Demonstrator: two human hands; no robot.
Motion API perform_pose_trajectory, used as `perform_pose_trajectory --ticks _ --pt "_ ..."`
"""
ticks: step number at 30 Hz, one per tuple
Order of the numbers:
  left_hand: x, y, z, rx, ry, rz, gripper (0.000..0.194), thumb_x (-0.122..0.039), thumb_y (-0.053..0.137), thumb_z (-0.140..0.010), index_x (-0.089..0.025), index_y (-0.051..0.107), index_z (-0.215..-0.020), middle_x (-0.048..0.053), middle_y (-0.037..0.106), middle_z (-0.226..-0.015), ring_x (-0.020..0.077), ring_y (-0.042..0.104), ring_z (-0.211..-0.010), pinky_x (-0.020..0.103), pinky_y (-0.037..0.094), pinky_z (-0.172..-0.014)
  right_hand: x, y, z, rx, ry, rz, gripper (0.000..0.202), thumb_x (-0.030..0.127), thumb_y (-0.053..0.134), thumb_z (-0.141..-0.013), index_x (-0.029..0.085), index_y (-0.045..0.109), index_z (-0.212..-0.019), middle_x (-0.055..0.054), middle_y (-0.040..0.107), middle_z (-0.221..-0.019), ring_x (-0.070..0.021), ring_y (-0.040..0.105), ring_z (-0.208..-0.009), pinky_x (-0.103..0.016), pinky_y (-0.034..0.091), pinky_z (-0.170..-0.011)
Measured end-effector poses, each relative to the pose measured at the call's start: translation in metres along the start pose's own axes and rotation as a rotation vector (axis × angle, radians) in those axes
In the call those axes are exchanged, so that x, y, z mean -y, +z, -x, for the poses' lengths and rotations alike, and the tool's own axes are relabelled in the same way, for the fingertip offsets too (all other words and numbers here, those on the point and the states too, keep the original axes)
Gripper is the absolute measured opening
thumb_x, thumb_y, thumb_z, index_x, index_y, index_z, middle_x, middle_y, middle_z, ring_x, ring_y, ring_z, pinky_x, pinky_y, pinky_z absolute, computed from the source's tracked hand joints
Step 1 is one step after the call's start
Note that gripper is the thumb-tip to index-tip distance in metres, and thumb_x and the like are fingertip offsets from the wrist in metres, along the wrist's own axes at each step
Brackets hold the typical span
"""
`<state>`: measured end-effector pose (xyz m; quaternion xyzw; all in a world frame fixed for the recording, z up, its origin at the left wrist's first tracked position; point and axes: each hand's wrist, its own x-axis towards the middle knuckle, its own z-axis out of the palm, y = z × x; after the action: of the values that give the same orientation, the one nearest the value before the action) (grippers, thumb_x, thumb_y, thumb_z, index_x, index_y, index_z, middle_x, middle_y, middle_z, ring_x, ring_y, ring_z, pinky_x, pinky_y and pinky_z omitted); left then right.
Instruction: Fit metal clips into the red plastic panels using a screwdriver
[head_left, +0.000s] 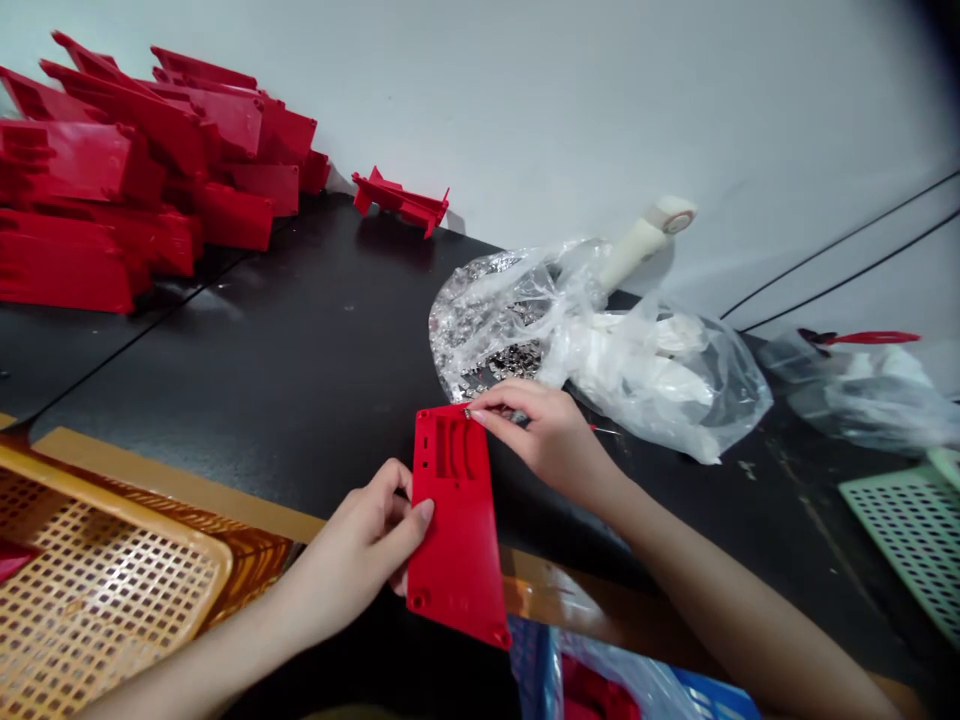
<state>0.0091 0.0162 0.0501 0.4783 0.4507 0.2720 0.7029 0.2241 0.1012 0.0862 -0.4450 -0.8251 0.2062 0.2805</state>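
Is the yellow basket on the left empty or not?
Not empty: a red piece shows inside the yellow basket at the picture's left edge, with bare mesh beside it. What lies beyond the frame, I cannot tell.

Yellow basket (112, 506) at left, green basket (904, 535) at right, dark cables (840, 246) before pale wall (525, 110).

1 red plastic panel (457, 540), slightly tilted; 1 small metal piece (467, 413) at its upper-right corner.
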Motion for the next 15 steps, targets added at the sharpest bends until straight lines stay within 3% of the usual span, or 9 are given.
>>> perform_pose_trajectory --ticks 8,15 --pt "0.0044 0.0023 -0.0011 -0.063 0.005 0.004 0.035 -0.058 0.048 -0.090 -0.023 0.044 -0.088 -0.001 0.063 -0.070 0.0106 0.052 -0.052 0.021 0.042 -0.051 0.0001 0.0050 -0.0079 0.052 -0.061 0.207 0.013 0.020 0.058 -0.091 0.020 0.070 -0.087 -0.004 0.072 -0.087 -0.0190 0.065 -0.084 -0.033 0.051 -0.078" --pt "-0.0008 0.0020 -0.0021 -0.028 -0.017 0.008 0.036 -0.058 0.045 -0.092 -0.022 0.043 -0.087 -0.003 0.059 -0.066 0.0092 0.049 -0.051 0.019 0.040 -0.049 0.0014 0.0073 -0.0047 0.068 -0.151 0.391 0.017 0.019 0.057 -0.091 0.019 0.074 -0.086 -0.003 0.074 -0.085 -0.0193 0.067 -0.081 -0.031 0.051 -0.073"
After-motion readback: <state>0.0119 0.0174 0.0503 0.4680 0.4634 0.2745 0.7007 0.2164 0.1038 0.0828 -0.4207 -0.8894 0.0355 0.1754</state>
